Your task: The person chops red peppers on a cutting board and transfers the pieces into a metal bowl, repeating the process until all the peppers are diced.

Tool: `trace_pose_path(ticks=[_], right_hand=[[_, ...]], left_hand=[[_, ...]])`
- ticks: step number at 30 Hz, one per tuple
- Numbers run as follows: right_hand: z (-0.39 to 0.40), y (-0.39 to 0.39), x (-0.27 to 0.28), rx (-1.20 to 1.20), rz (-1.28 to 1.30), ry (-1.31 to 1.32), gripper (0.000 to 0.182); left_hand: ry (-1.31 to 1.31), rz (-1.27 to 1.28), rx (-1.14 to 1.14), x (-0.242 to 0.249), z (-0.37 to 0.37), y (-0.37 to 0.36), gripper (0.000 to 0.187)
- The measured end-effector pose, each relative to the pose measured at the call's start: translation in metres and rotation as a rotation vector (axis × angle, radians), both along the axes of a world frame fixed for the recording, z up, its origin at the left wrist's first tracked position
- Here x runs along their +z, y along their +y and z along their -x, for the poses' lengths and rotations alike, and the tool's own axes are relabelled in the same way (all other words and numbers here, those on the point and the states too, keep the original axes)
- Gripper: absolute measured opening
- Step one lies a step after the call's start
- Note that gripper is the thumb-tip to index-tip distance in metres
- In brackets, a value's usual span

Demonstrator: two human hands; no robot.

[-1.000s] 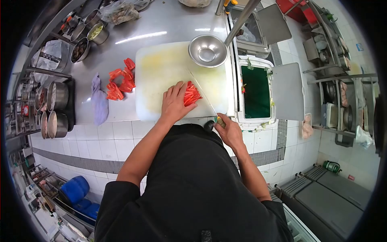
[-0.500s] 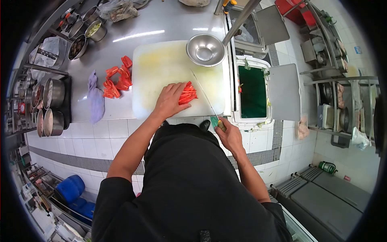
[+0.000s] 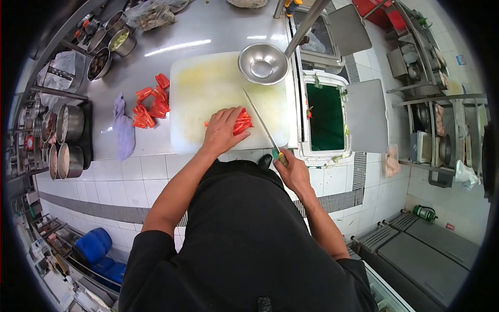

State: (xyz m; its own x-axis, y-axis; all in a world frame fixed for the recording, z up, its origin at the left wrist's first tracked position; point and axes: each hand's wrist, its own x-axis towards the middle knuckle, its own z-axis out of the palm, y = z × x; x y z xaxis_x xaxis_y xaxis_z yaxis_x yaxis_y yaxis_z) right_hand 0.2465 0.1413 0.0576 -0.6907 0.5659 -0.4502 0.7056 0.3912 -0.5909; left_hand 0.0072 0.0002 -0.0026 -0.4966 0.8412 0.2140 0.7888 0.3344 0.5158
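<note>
My left hand point(image 3: 223, 129) lies palm down over cut red pepper strips point(image 3: 243, 122) on the white cutting board point(image 3: 192, 104), its fingers stretched out. Red shows at both sides of its fingers. In my right hand point(image 3: 292, 170), at the board's lower right edge, is the handle of a long thin knife point(image 3: 262, 119); the blade slants up and left over the board, to the right of the strips. A metal bowl point(image 3: 263, 63) rests at the board's top right corner. More red pepper pieces point(image 3: 152, 104) lie on the steel table left of the board.
A purple cloth point(image 3: 123, 132) lies on the steel table point(image 3: 150, 67). Pots point(image 3: 71, 161) and small metal containers point(image 3: 123, 41) stand at the left. Right of the board is an open bin point(image 3: 326, 119) with a green inside. A metal post rises behind the bowl.
My left hand has shifted slightly left and down, and a bit of red now shows at its left side. The knife has moved slightly left with my right hand.
</note>
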Motion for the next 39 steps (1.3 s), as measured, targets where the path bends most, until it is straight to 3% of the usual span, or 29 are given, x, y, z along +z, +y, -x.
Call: trace_pose_path(ticks=[5,8,15,20,24,29,39], right_hand=[[0.005,0.007,0.001,0.156,-0.137,-0.054,0.043],[0.002,0.008,0.009,0.208,-0.163,-0.070,0.038],[-0.023,0.001,0.043,0.269,-0.167,-0.065,0.033],[-0.028,0.000,0.049,0.324,-0.186,-0.103,0.033],[-0.025,0.000,0.045,0.340,-0.199,-0.122,0.031],[-0.001,0.001,-0.022,0.331,-0.241,-0.024,0.028],[0.042,0.014,-0.023,0.370,-0.232,0.086,0.030]], left_hand=[[0.009,-0.058,0.060,-0.013,0.001,0.008,0.059],[-0.037,-0.053,0.093,0.004,0.000,0.012,0.047],[-0.081,-0.118,0.082,-0.008,0.007,0.022,0.030],[0.034,-0.162,0.088,-0.013,0.002,0.027,0.018],[0.090,-0.230,0.091,-0.017,0.001,0.028,0.015],[0.100,-0.248,0.075,-0.021,0.004,0.029,0.014],[0.014,-0.191,0.090,-0.011,0.002,0.024,0.021]])
